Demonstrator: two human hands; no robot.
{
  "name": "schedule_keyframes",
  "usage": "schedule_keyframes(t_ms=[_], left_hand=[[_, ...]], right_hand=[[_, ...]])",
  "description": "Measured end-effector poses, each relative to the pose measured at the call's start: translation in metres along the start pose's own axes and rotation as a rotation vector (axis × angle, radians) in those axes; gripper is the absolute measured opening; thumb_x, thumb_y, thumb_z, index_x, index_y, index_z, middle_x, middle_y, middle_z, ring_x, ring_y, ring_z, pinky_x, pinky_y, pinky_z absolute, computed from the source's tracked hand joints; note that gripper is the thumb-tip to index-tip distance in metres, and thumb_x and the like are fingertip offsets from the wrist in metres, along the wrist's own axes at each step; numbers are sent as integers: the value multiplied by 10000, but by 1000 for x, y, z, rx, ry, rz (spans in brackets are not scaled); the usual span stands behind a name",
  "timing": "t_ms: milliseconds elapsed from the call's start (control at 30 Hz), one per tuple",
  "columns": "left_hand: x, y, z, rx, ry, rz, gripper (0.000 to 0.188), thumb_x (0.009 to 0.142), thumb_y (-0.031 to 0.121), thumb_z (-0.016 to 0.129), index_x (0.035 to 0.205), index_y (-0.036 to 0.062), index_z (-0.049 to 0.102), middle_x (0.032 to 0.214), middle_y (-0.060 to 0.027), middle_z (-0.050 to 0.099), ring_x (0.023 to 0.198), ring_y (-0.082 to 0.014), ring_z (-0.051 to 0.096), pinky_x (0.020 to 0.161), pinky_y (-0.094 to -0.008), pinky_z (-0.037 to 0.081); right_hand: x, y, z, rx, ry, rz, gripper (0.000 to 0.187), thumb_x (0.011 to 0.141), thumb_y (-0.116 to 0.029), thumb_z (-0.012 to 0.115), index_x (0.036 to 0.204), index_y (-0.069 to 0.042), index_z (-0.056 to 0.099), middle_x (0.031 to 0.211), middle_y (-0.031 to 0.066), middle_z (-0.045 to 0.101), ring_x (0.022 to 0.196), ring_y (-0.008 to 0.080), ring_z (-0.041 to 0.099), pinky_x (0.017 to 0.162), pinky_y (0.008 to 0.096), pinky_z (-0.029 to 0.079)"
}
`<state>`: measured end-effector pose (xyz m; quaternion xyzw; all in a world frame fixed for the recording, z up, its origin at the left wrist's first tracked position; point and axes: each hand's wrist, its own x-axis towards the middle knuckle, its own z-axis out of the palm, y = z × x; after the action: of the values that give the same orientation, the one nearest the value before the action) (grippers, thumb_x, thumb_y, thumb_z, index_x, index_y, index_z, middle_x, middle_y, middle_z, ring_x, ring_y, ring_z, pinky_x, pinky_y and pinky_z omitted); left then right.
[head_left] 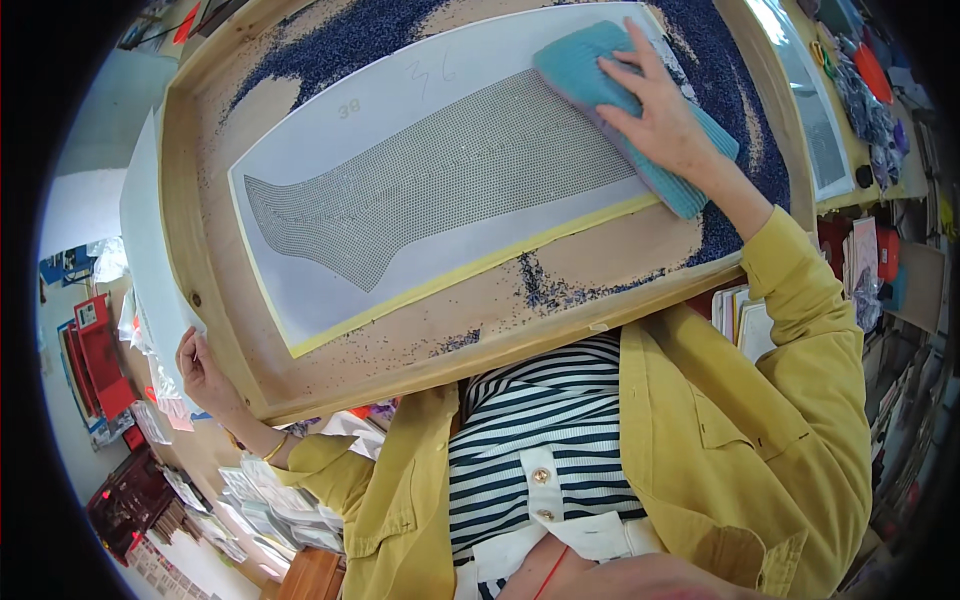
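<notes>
My right hand [668,122] lies on a folded teal towel [590,62], its fingers spread over the top and pressing it against a white stencil sheet [330,135]. The sheet carries a boot-like shape filled with rows of small dots [440,165], and yellow tape [480,250] runs along its near edge. The towel covers the right end of that shape. At the far left, my left hand [203,375] is closed at the lower corner of a large white sheet [150,230], outside the wooden tray [185,250]. Its fingertips are partly hidden.
Dark blue beads [340,45] lie scattered in the tray around the stencil, thickest at the back and right. The tray has a raised wooden rim. Another sheet [815,110] and bagged supplies [880,130] lie to the right. Stacked papers [270,500] stand at lower left.
</notes>
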<state>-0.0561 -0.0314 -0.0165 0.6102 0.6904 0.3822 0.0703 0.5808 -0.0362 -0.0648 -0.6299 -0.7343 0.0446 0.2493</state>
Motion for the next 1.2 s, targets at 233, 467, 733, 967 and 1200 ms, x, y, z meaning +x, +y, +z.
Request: schedule_keyframes(t_ms=[233, 467, 733, 967, 1200], left_hand=[[0, -3, -1, 4, -12, 19, 181, 1005, 184, 603, 988, 28, 693, 1178, -38, 692, 1026, -178, 615, 918, -270, 479], [1, -3, 0, 10, -26, 43, 183, 1004, 186, 602, 985, 27, 690, 1173, -38, 694, 1025, -179, 616, 921, -272, 478], [3, -7, -3, 7, -20, 7, 180, 998, 190, 610, 982, 32, 694, 1178, -36, 699, 1039, -178, 621, 925, -266, 476], [1, 1, 1, 19, -14, -29, 178, 992, 199, 618, 985, 41, 699, 1189, -33, 697, 1059, -180, 622, 929, -266, 476], [0, 5, 0, 10, -9, -65, 176, 989, 204, 620, 993, 48, 702, 1192, -32, 695, 1070, -183, 621, 936, -267, 475]], right_hand=[[33, -15, 21, -425, -45, 63, 585, 937, -209, 612, 1434, 45, 438, 1625, 266, 138, 1438, 425, 306, 1147, 489, 318], [19, 28, 11, -825, 24, 249, 629, 948, -240, 585, 1495, -17, 371, 1621, 281, 131, 1442, 430, 308, 1151, 530, 303], [-34, 27, -31, -295, -3, 325, 548, 956, -236, 643, 1387, 70, 501, 1646, 237, 110, 1423, 378, 350, 1121, 443, 377], [-43, -16, -11, -564, -16, 296, 540, 957, -250, 639, 1383, 55, 505, 1661, 165, 128, 1434, 360, 320, 1098, 505, 382], [-56, 74, -56, -761, -97, 132, 534, 952, -207, 611, 1421, 4, 469, 1653, 183, 107, 1418, 373, 336, 1104, 509, 364]])
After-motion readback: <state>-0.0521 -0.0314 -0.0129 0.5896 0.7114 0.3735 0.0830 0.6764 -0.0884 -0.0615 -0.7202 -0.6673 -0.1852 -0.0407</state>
